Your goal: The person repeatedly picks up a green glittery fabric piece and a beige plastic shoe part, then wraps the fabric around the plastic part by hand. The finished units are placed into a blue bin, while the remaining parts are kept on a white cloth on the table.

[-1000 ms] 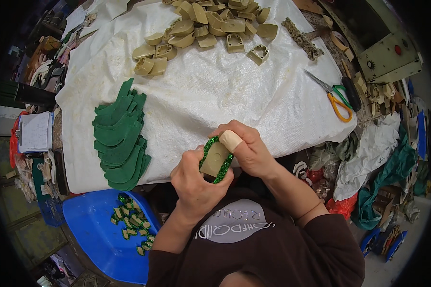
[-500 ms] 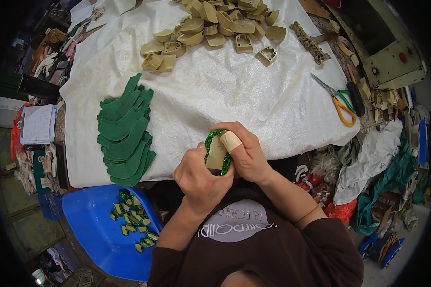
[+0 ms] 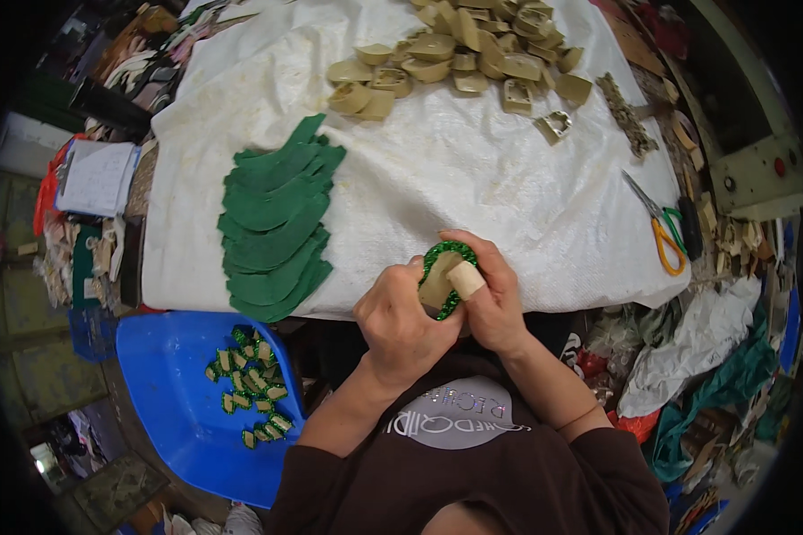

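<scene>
Between my two hands is a shoe heel (image 3: pixel 434 285) with a beige inner face and green glitter covering (image 3: pixel 455 247) round its edge. My left hand (image 3: pixel 401 314) wraps the near left side, its fingers curled and partly hidden. My right hand (image 3: pixel 495 299) grips from the right, fingers over the far edge. A beige finger wrap (image 3: pixel 466 279) covers the right thumb, which presses on the inner rim. A stack of dark green cut pieces (image 3: pixel 277 223) lies to the left on the white sheet (image 3: pixel 410 187). Beyond are many khaki plastic heels (image 3: pixel 473 53) in a heap.
A blue plastic scoop-shaped bin (image 3: pixel 169 401) at the lower left holds several green-glitter heels (image 3: pixel 254 379). Scissors (image 3: pixel 660 227) with orange and green handles lie at the right edge. A clipboard (image 3: pixel 98 178) is far left; crumpled bags (image 3: pixel 687 348) pile up at the right.
The whole view has shifted, so the table things appear farther right and slightly higher. Both hands still hold the heel, which now appears turned, with its inner hollow facing more upward.
</scene>
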The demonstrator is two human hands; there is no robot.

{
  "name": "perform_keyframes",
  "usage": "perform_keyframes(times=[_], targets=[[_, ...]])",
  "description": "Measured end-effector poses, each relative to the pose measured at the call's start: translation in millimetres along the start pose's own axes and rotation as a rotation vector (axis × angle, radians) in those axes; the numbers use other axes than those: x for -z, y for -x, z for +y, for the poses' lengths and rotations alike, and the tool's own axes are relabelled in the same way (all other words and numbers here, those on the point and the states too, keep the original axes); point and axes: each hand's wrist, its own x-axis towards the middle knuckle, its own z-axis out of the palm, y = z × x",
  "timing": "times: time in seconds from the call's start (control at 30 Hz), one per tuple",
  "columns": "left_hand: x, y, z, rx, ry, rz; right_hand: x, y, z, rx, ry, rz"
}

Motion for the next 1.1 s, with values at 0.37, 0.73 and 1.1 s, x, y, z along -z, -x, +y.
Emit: perform_keyframes(times=[0.37,0.73,1.1], targets=[[117,85,-96,0.408,-0.074,0.326,-4,-56,-11,0.213,0.216,-0.282],[156,89,-121,0.605,-0.389,0.332,-67,-96,-10,0.592,0.952,-0.346],[117,17,-98,0.17,-0.411,-0.029,-72,-105,4,0.566,0.805,-0.221]])
